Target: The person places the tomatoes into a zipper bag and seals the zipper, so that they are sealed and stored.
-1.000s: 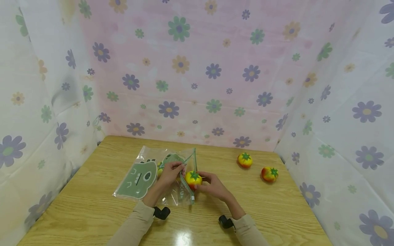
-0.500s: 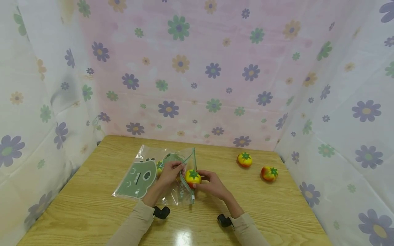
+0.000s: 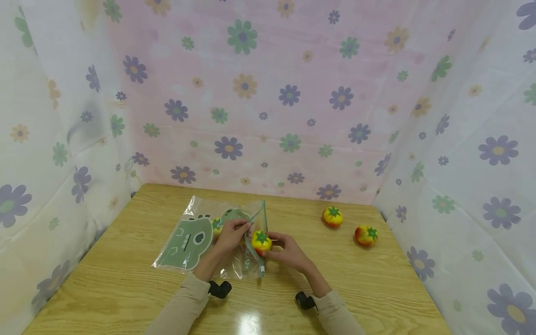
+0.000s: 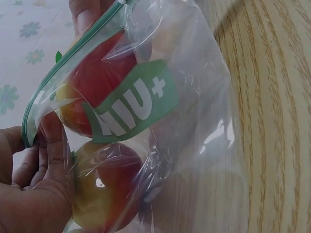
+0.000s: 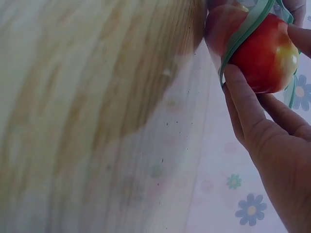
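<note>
A clear zip bag (image 3: pixel 190 246) with a green zip strip and a green printed animal face lies on the table. My left hand (image 3: pixel 229 237) pinches the edge of its mouth, seen up close in the left wrist view with the fingers (image 4: pixel 48 145) at the green strip. In my right hand (image 3: pixel 291 253) is a yellow-red fruit (image 3: pixel 261 243) with a green star-shaped leaf top, held within the parted bag mouth. The right wrist view has fingertips and thumb round this fruit (image 5: pixel 267 56). Another such fruit (image 4: pixel 107 187) shows inside the bag, through the plastic.
Two more yellow-red fruits, one farther back (image 3: pixel 332 217) and one nearer (image 3: pixel 366 236), rest at the right of the wooden table (image 3: pixel 356 284). Flower-patterned cloth (image 3: pixel 268 93) encloses the back and both sides. A black wrist mount (image 3: pixel 219 289) sits by the left sleeve.
The fruit in my right hand has shifted slightly left, farther into the bag mouth, and the right hand followed. My left hand keeps its place on the bag edge.
</note>
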Action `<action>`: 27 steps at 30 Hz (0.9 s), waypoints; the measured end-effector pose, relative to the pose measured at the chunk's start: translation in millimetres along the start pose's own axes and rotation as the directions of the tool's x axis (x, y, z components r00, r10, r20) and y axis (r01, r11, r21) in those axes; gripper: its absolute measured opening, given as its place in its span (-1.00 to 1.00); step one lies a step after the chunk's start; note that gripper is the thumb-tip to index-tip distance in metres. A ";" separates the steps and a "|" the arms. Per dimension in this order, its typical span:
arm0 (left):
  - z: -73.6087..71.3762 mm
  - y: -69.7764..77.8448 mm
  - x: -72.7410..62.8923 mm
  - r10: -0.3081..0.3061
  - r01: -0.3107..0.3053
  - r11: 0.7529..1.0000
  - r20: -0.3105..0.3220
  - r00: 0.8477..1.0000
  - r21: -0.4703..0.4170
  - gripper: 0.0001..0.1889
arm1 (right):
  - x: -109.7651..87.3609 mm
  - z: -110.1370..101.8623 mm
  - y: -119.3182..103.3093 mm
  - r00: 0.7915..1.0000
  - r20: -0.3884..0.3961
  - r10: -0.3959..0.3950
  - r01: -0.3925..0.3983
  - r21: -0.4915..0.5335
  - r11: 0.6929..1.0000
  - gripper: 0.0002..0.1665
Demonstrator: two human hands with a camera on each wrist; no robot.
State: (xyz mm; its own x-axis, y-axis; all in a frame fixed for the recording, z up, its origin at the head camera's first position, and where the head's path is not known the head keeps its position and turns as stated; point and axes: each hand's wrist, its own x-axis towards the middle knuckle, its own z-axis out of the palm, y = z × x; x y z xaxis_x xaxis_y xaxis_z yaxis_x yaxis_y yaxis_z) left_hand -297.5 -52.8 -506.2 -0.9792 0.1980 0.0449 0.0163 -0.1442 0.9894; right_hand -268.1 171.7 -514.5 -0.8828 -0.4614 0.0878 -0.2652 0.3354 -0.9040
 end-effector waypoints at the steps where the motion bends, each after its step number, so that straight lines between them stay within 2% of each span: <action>1: 0.0 0.2 -0.2 0.000 0.000 1.000 0.000 1.000 0.000 -0.75 | -0.4 -0.3 0.4 1.000 0.007 -0.002 0.002 0.009 1.000 -0.36; 10: -0.2 0.7 -0.9 0.001 0.000 0.999 -0.007 1.000 0.033 -0.74 | 0.5 -0.3 -1.8 1.000 0.013 -0.026 0.026 0.000 1.000 -0.36; 27: 0.2 4.3 -2.8 -0.012 0.012 1.000 0.017 1.000 -0.003 -0.70 | 10.8 8.7 -8.3 0.996 -0.091 -0.024 0.019 -0.053 0.998 -0.31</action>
State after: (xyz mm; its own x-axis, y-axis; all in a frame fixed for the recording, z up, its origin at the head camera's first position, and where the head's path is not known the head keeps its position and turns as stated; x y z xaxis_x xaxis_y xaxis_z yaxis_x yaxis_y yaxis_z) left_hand -294.6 -53.9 -502.0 -0.9757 0.2162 0.0356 0.0042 -0.1443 0.9895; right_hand -272.1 156.8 -509.7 -0.9077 -0.3930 0.1469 -0.3022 0.3693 -0.8788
